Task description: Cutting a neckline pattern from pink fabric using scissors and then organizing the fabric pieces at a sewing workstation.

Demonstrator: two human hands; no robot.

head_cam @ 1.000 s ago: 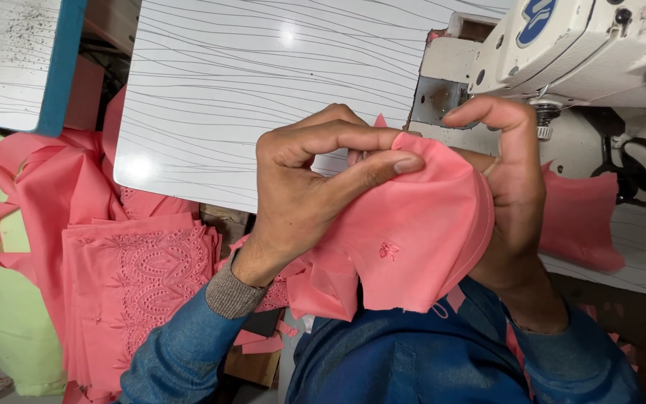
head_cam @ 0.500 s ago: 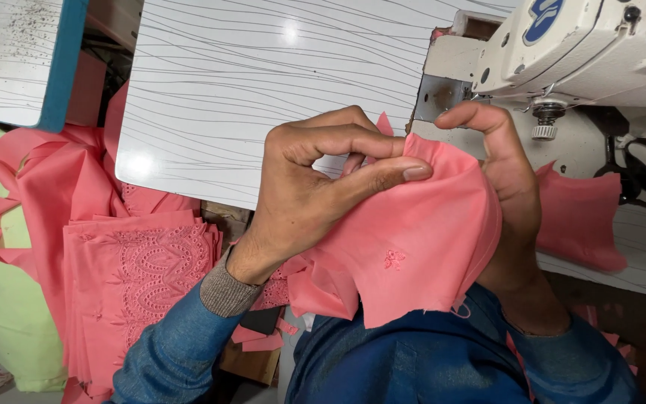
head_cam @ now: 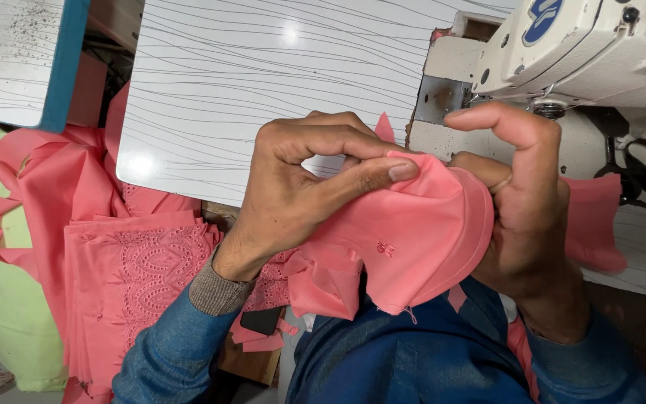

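Best done with an even pull, keeping the fold taut between both grips. Small coral-pink cotton fabric piece, curved, tiny embroidered motif below the thumb. Left hand fingers pinched together on its top edge; right hand clamped behind, forefinger raised.

A garment workshop: sewing machine, stacked pink fabric.
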